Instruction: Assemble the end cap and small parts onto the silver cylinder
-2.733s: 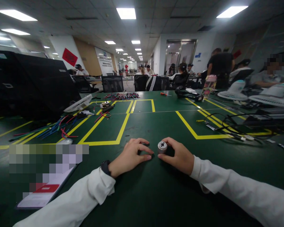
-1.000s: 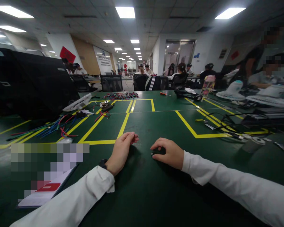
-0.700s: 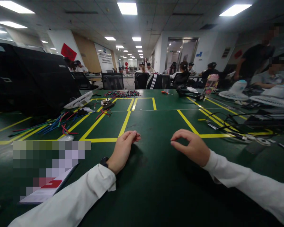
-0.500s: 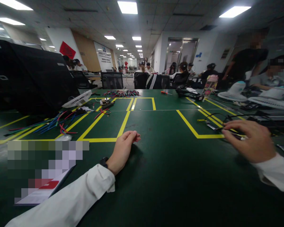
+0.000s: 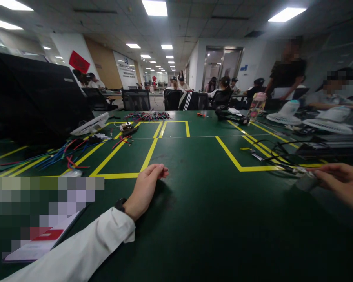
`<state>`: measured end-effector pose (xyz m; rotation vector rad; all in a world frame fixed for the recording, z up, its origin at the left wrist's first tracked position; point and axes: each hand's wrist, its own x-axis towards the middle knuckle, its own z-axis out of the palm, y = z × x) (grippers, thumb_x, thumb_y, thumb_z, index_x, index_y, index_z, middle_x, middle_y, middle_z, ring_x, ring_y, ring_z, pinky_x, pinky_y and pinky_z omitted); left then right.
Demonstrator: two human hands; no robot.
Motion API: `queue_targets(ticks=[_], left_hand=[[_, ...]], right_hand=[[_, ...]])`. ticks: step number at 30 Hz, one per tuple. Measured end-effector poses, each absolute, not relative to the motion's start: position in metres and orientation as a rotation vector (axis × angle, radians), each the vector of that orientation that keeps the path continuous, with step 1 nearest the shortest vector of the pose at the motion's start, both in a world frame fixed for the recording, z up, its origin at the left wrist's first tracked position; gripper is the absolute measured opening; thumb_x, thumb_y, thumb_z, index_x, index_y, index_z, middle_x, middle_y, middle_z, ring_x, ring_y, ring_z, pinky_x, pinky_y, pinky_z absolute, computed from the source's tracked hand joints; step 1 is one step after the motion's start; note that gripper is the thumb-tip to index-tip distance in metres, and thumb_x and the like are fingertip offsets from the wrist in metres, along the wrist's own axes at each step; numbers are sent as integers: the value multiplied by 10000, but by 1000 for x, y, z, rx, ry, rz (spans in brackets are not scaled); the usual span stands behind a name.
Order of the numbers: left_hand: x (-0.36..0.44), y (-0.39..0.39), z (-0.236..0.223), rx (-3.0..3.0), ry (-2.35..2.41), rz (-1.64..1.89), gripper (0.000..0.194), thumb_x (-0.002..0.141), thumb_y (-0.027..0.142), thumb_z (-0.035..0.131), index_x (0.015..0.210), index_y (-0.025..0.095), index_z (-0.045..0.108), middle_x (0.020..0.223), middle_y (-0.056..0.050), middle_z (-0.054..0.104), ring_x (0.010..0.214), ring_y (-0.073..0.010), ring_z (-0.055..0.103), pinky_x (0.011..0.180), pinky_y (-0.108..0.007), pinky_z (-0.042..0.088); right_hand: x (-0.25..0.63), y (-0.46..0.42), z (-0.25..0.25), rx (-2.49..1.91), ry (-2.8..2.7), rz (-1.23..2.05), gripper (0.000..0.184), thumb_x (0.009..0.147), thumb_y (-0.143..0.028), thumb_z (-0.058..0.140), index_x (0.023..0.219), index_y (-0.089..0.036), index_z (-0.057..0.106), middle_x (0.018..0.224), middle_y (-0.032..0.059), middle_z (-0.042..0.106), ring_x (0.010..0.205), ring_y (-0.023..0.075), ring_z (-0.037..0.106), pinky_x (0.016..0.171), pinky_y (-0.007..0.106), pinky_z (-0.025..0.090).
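My left hand (image 5: 144, 188) rests on its edge on the green table (image 5: 194, 219), fingers stretched forward and holding nothing, just below a yellow taped rectangle (image 5: 122, 175). My right hand (image 5: 342, 184) is far out at the right edge of view. Its fingers are extended leftward, with the tips at a small grey object (image 5: 304, 182) lying on the table beside a tangle of black cables (image 5: 278, 152). Motion blur hides whether the fingers grip that object. Both arms wear white sleeves, and a dark watch (image 5: 119, 204) sits on my left wrist.
Loose coloured wires (image 5: 54, 156) and a white fan grille (image 5: 90, 124) lie at left before a big black case (image 5: 32, 102). A booklet (image 5: 37, 244) is near left. White fans (image 5: 284, 116), a pink bottle (image 5: 254, 105) and a screwdriver (image 5: 202, 114) stand farther back. People sit and stand beyond.
My right hand let go of the small silver-topped cylinder by my left hand and swung far right to the cables. My left hand uncurled and has stayed still since. The cylinder is out of sight.
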<state>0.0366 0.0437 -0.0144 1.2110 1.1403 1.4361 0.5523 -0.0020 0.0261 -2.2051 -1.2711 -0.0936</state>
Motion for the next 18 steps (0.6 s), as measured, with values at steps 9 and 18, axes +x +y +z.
queue_targets(ticks=[9, 18], left_hand=[[37, 41, -11, 1197, 1157, 1412, 222, 760, 358, 607, 783, 145, 666, 775, -41, 665, 737, -160, 601, 730, -285, 435], [38, 42, -10, 1112, 1079, 1508, 225, 760, 343, 589, 924, 190, 609, 912, -8, 619, 655, -106, 583, 676, -264, 459]], right_hand=[[555, 1, 18, -1788, -1009, 521, 209, 597, -336, 726, 657, -200, 578, 855, 91, 671, 739, 236, 653, 630, 346, 534], [567, 5, 0, -1570, -985, 456, 339, 677, -356, 655, 913, -237, 443, 890, 132, 631, 729, 243, 654, 652, 372, 534]])
